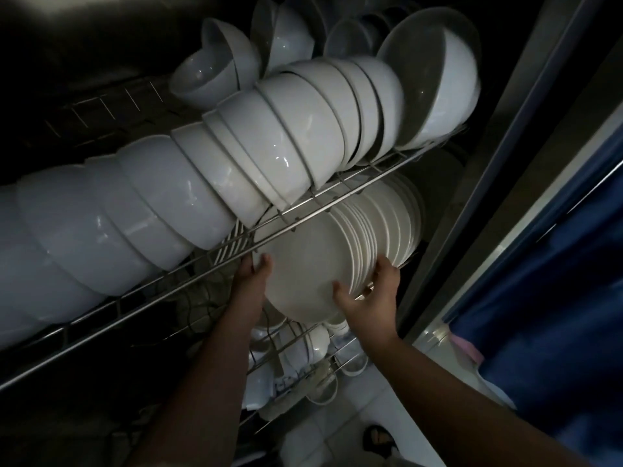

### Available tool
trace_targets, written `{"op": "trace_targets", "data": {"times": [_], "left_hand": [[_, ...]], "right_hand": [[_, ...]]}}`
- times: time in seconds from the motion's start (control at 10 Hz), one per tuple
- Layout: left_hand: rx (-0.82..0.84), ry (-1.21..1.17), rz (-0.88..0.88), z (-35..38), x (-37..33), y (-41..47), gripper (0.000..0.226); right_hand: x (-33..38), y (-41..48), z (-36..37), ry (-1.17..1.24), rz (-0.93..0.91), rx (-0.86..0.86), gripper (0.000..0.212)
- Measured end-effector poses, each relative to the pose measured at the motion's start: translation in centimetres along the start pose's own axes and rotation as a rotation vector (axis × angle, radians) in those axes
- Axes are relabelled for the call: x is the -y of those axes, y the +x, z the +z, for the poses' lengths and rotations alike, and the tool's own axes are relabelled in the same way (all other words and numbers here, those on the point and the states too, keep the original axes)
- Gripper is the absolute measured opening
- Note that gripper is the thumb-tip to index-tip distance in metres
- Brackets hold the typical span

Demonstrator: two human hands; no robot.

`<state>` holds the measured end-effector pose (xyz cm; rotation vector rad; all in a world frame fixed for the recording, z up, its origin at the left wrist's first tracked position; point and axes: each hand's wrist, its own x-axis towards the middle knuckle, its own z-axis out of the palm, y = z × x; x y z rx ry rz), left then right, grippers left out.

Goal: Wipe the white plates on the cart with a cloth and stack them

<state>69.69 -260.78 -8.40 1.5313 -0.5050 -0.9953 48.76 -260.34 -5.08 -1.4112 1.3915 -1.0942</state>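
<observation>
Head view: we see plain glossy white plates [310,264] standing on edge in a tight row just under the rack [296,221]. Left hand [251,278] holds the front plate's left rim. Right hand [371,298] grips several rims, thumb on the front face. Bowls [269,146] sit on the rack.

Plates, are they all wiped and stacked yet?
Not yet. Done: no wiping shows; no cloth is in view. In hand: the left hand and right hand hold the front plate of an upright row. Left: wiping it, the other plates behind, then stacking.
</observation>
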Motion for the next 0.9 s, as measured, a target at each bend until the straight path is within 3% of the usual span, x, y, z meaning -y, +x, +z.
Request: {"op": "trace_targets", "data": {"times": [0.2,0.4,0.6,0.8,0.9], "left_hand": [[-0.150,0.509,0.119,-2.2,-0.2,0.6,0.033],[-0.305,0.602,0.127,-3.8,0.5,-0.4,0.030],[-0.293,0.507,0.099,-3.9,0.4,-1.2,0.018],[-0.326,0.489,0.198,-3.9,0.3,-2.4,0.032],[-0.365,0.655,0.438,-3.5,-0.3,-4.4,0.032]], "right_hand": [[-0.1,-0.8,1.5,-0.045,-0.064,-0.015,0.102],[-0.2,-0.8,0.8,-0.267,-0.092,0.013,0.120],[-1.0,-0.8,-1.9,-0.377,-0.197,0.087,0.101],[-0.5,-0.5,-3.7,-0.265,-0.300,0.051,0.081],[1.9,0.9,-3.4,-0.295,-0.665,0.104,0.049]]}}
